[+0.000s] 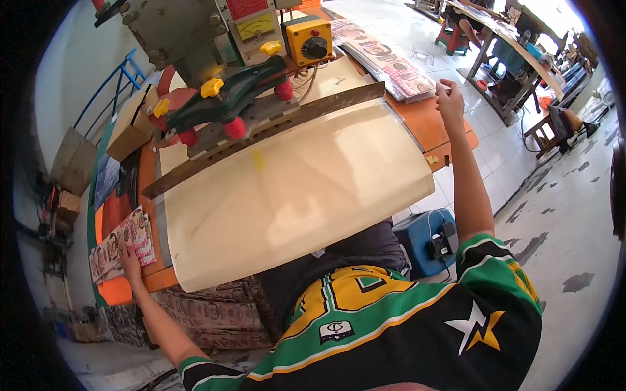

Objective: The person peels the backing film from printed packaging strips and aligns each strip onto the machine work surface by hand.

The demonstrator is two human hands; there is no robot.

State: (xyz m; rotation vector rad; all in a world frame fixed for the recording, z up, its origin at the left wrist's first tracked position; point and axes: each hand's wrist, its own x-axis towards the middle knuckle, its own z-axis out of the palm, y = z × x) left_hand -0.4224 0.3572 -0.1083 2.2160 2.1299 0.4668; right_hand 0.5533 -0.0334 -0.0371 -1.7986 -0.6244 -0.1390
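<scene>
My left hand lies on a small pile of printed sheets at the table's left edge, fingers stretched over it. The sheets carry red-and-white prints that look like banknotes. On the far right, my right hand is raised with curled fingers beside a long stack of similar printed sheets. Whatever those fingers hold, if anything, is hidden. Between my arms, a broad cream sheet covers the work surface and curls down over its front edge.
A press machine with yellow knobs and a long metal bar stands behind the cream sheet. A yellow control box sits beside it. A cardboard box is at left. A blue container stands below right. Another workbench is farther back.
</scene>
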